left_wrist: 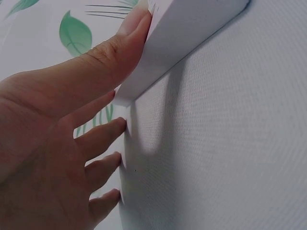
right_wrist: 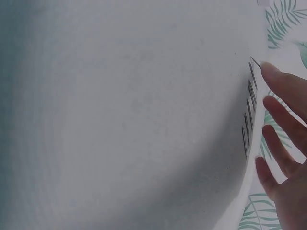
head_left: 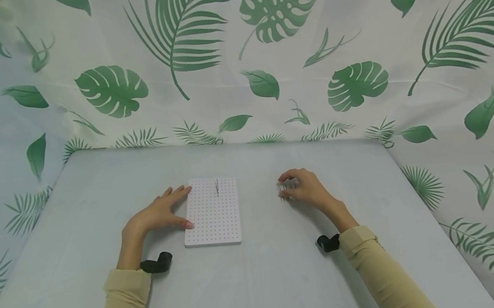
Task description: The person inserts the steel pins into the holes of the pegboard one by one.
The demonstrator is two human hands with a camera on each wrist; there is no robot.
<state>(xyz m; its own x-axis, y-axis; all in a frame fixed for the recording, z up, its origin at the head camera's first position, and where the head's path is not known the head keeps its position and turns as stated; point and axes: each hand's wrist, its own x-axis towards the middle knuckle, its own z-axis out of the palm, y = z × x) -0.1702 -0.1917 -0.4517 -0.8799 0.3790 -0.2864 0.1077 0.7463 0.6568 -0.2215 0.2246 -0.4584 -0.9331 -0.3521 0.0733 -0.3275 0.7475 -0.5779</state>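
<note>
A white pegboard [head_left: 213,214] with rows of small holes lies on the table, and a few thin metal pins [head_left: 217,187] stand near its far edge. My left hand [head_left: 157,214] rests at the board's left side, fingers spread, its thumb [left_wrist: 132,28] touching the board's edge. To the right of the board, my right hand [head_left: 304,188] is over a row of thin metal pins [right_wrist: 247,127] lying on the table. One metal pin [right_wrist: 255,62], tilted away from the others, is pinched at its fingertips; the remaining fingers are loosely extended.
A pale cloth-covered table [head_left: 263,285] lies under everything. Leaf-printed fabric [head_left: 222,100] rises at the back and both sides. A black wrist camera [head_left: 158,262] sits on the left wrist and another black camera [head_left: 327,243] on the right.
</note>
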